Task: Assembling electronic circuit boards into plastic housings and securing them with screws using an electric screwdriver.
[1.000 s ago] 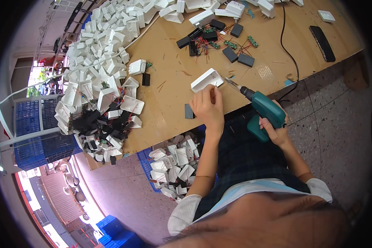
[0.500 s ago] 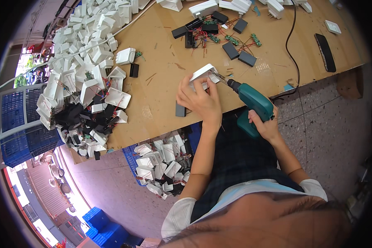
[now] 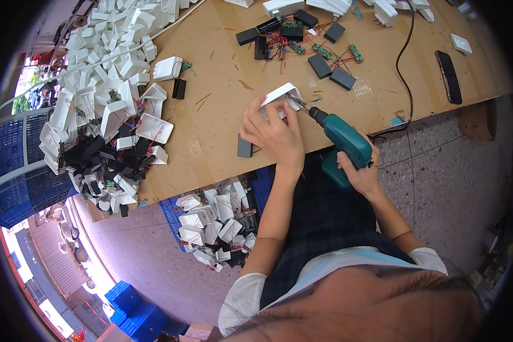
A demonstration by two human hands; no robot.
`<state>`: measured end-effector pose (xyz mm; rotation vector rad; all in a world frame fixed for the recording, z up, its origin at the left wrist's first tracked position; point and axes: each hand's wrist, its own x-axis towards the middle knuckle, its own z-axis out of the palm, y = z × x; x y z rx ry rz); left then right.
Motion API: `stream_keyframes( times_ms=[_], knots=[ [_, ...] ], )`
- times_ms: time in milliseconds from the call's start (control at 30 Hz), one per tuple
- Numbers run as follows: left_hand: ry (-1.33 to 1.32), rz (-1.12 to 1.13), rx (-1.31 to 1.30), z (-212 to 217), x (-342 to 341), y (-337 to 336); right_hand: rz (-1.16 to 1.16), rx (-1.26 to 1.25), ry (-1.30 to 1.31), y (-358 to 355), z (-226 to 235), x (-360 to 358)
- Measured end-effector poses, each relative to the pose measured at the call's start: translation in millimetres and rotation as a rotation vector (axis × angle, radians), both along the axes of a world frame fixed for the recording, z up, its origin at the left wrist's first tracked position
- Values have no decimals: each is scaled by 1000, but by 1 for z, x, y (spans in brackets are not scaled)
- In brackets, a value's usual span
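Note:
My left hand [image 3: 275, 134] grips a white plastic casing [image 3: 284, 93] near the table's front edge, fingers curled over its near side. A green cordless screwdriver [image 3: 347, 138] is in my right hand [image 3: 361, 171], its body slanting up and to the left. Its bit reaches into the open side of the casing, close to my left fingertips. What the tip touches is too small to make out. A dark grey block [image 3: 245, 146] lies on the cardboard-covered table [image 3: 211, 131], just left of my left wrist.
White casings [image 3: 105, 54] are heaped at the left, with black blocks and wires [image 3: 108, 157] in front. Black boxes wired to green circuit boards [image 3: 293, 43] lie farther back. A dark cable [image 3: 402, 62] and a phone [image 3: 449, 77] are at right. A blue crate [image 3: 171, 219] of casings stands below.
The whole view has shifted slightly, so the left heap sits nearer the picture's left side. Both hands keep their grips, and the screwdriver bit stays in the casing.

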<state>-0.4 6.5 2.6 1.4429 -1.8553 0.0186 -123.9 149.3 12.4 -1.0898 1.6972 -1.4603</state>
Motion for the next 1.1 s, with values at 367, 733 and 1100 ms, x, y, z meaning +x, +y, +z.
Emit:
stream_keyframes(
  times_ms=[367,733,1100],
  knots=[
    [9,-9,0,-1,0,0,-13,-34,106,-2,2,2],
    [10,-6,-7,0,1,-1,69,-126,338,-6,11,0],
    [27,8,8,-3,0,0,-9,-61,178,-7,12,8]
  ],
)
